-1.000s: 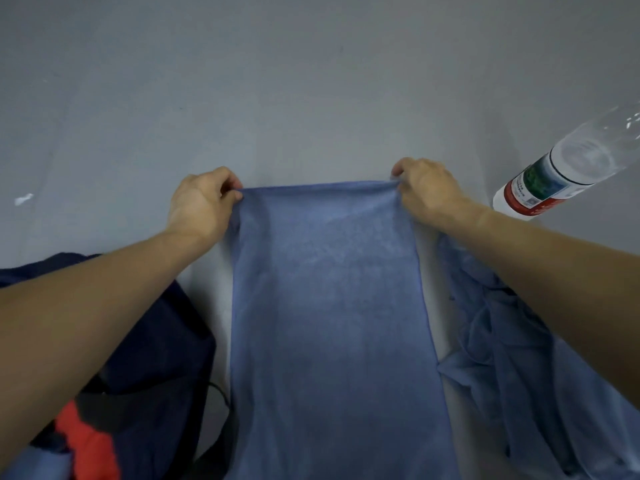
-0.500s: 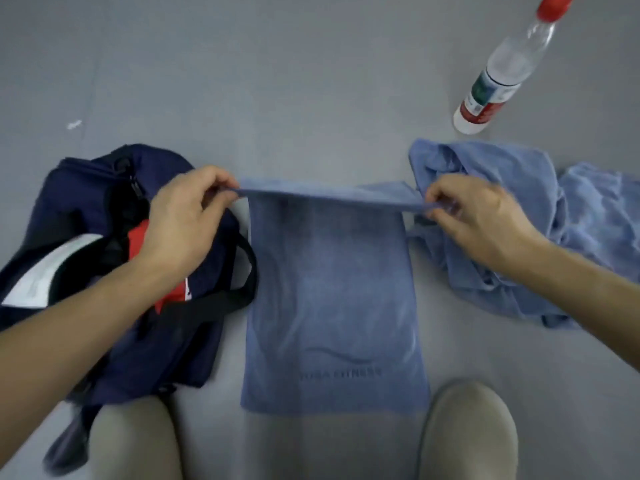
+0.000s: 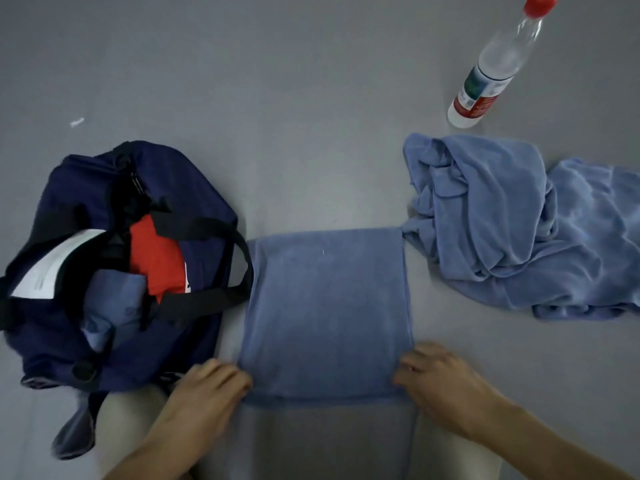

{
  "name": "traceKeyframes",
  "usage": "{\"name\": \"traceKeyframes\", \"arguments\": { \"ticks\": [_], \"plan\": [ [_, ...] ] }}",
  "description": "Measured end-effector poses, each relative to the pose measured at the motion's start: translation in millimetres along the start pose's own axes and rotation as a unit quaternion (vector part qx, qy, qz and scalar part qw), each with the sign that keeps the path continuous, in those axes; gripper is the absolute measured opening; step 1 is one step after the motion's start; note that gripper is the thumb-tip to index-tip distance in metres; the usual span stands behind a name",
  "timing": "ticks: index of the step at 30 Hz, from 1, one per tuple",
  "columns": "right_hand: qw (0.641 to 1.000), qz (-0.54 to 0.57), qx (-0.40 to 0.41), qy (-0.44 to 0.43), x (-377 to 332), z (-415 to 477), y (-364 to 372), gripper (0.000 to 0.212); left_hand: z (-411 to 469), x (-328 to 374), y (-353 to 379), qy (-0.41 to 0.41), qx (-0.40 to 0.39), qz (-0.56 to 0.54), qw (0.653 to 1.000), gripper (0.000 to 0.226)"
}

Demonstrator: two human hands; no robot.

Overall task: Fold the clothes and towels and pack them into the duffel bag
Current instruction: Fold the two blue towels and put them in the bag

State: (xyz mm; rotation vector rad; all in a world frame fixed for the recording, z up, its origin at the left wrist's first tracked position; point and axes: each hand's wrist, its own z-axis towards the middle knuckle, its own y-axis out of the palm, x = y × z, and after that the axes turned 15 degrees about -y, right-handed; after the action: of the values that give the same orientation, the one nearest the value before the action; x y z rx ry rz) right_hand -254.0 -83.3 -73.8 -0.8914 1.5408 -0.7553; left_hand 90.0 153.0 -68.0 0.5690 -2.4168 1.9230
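Observation:
A blue towel [image 3: 327, 306] lies folded in half on the grey floor in front of me. My left hand [image 3: 211, 386] pinches its near left corner and my right hand [image 3: 440, 382] pinches its near right corner, both at the near edge. The navy duffel bag [image 3: 194, 209] lies open to the left, touching the towel's side; a red garment [image 3: 156, 261], a folded blue cloth [image 3: 110, 306] and a white sheet [image 3: 48, 268] show inside it. A crumpled heap of blue cloth [image 3: 512, 223] lies to the right.
A clear water bottle [image 3: 495, 67] with a red cap stands on the floor beyond the crumpled cloth. My knees [image 3: 114, 427] are at the bottom, either side of the towel. A small white scrap [image 3: 77, 121] lies on the floor far left.
My hands have carried the towel's far edge toward me and laid it down on the near edge, folding the towel in half. The view has tilted down.

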Motion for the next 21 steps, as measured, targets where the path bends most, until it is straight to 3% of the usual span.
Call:
{"name": "traceKeyframes", "arguments": {
  "ticks": [2,5,10,12,16,21],
  "plan": [
    [0.999,-0.008,-0.048,-0.019,0.5,6.1,6.2,0.013,3.3,5.0,2.9,0.008,-0.022,0.012,1.000,0.010],
    [0.998,-0.006,-0.067,0.006,7.2,26.7,1.3,0.032,23.4,20.9,-1.8,0.007,-0.033,0.013,0.999,0.015],
    [0.991,-0.040,0.116,0.049,31.4,82.7,-10.2,0.046,110.0,58.7,-5.6,-0.054,0.057,-0.075,0.994,0.032],
    [0.990,-0.068,0.090,0.087,54.4,104.0,-14.7,0.061,151.2,67.7,-2.1,-0.076,0.074,-0.083,0.991,0.042],
    [0.986,-0.097,0.008,0.136,103.3,110.9,-27.3,0.077,203.7,69.9,8.9,-0.178,-0.014,-0.022,0.984,0.062],
    [0.979,-0.105,0.016,0.176,121.8,98.1,-25.3,0.082,220.6,55.4,15.8,-0.170,-0.035,0.032,0.984,0.073]
  ]
}}
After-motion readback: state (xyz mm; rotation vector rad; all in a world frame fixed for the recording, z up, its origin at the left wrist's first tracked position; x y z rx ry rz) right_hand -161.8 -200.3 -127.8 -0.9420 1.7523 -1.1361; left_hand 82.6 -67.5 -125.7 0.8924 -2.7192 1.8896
